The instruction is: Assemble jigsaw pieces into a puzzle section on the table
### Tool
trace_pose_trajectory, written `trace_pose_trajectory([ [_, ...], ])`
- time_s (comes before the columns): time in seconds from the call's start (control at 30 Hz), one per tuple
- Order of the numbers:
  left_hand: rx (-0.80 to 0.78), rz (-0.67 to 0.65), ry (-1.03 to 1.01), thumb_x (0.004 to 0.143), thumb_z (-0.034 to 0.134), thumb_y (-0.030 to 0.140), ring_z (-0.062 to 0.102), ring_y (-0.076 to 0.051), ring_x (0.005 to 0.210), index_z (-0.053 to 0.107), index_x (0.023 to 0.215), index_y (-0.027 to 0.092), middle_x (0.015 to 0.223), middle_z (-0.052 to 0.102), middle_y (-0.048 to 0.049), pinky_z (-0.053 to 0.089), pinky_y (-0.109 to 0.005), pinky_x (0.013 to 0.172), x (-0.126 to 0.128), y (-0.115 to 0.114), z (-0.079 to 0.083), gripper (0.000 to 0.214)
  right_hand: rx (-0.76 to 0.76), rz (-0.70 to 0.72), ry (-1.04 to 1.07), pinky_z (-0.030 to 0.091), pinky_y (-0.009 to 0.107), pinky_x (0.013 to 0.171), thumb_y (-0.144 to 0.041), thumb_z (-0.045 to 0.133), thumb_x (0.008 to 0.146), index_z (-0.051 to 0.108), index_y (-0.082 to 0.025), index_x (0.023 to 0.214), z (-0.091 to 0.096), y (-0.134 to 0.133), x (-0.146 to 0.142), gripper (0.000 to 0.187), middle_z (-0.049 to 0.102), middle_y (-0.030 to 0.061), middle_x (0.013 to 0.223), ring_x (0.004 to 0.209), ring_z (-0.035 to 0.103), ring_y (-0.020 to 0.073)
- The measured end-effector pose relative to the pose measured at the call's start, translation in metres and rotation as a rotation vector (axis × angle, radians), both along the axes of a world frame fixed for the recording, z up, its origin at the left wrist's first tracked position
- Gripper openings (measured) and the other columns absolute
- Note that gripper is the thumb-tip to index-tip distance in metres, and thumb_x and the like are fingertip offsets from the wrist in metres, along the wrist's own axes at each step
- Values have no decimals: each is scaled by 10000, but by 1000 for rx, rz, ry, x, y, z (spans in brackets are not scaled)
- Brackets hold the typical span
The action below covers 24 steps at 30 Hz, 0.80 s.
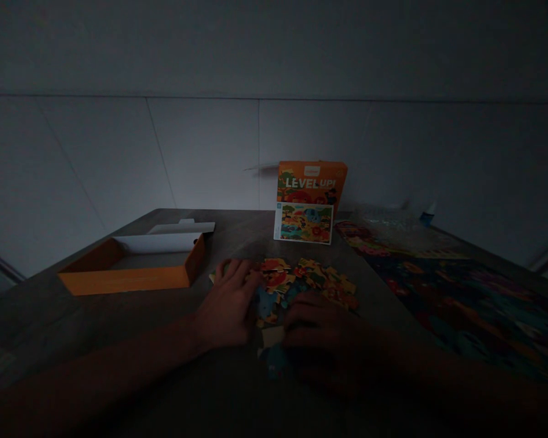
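Colourful jigsaw puzzle pieces (276, 277) lie in a loose heap on the grey table between my hands. My left hand (231, 298) rests palm down over the heap's left side, its fingers apart and bent onto the pieces. On the near right side, my right hand (324, 334) is in deep shadow, its fingers curled in. Its fingertips are beside a tan piece (272, 334), and anything inside them is hidden. A blue piece (274, 360) lies just below, partly lost in the dark. Another piece with light blue (267, 304) sits between the hands.
An open orange box (132, 281) with white inner walls stands at left. Behind the heap, a picture card (305, 224) leans against an upright orange "LEVEL UP!" box (313, 176). A dark, colourful printed sheet (461, 304) and clear plastic wrapping (393, 222) lie at right.
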<state>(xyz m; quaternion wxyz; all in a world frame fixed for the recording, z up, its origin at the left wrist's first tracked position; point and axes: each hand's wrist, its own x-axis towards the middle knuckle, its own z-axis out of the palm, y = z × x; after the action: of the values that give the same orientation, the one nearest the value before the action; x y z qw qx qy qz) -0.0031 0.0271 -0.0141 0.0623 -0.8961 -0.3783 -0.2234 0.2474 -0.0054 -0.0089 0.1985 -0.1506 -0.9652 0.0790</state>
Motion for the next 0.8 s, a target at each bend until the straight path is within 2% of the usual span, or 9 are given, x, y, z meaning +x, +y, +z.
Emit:
trace_pose_trajectory([
  [0.17,53,89,0,631,582,130,483,-376,1106,581,1091,168,1193,546,-153,372,-632,928,-3,4,-3,462,-11,-85,28,457,408,855,-383,650,872,662,-177,1089,-1,0,-1,300,624,90,1070,989,539,233],
  [0.3,22,49,3,646,585,143,489,-370,1107,587,1131,167,1210,543,-150,395,-626,929,-3,4,-2,486,68,-385,169,464,455,857,-318,578,916,678,-160,938,-5,3,-3,188,635,102,969,941,556,244],
  [0.4,-69,-53,1,680,587,160,485,-361,1127,558,1211,133,1231,540,-161,445,-579,935,-2,1,1,533,121,-572,176,451,534,938,-261,568,907,683,-151,983,-10,8,-2,176,643,139,1064,1052,552,295],
  [0.5,-120,-138,-17,696,585,149,486,-335,1141,523,1272,113,1264,542,-156,465,-536,972,0,-1,2,580,110,-621,116,459,559,960,-260,588,890,671,-126,1082,-15,12,-2,249,629,168,1165,1113,542,325],
  [0.67,-133,-155,-21,696,607,160,499,-335,1140,537,1268,112,1265,560,-149,469,-544,993,1,0,4,579,77,-642,122,442,561,1004,-287,591,894,659,-136,1128,-19,13,-2,287,617,163,1211,1163,532,321],
  [0.8,-125,-165,-28,708,617,177,504,-342,1143,552,1259,119,1244,568,-148,478,-554,981,0,0,3,558,68,-656,130,414,578,1033,-334,624,847,634,-142,1198,-17,11,-2,400,605,164,1260,1187,519,334],
])
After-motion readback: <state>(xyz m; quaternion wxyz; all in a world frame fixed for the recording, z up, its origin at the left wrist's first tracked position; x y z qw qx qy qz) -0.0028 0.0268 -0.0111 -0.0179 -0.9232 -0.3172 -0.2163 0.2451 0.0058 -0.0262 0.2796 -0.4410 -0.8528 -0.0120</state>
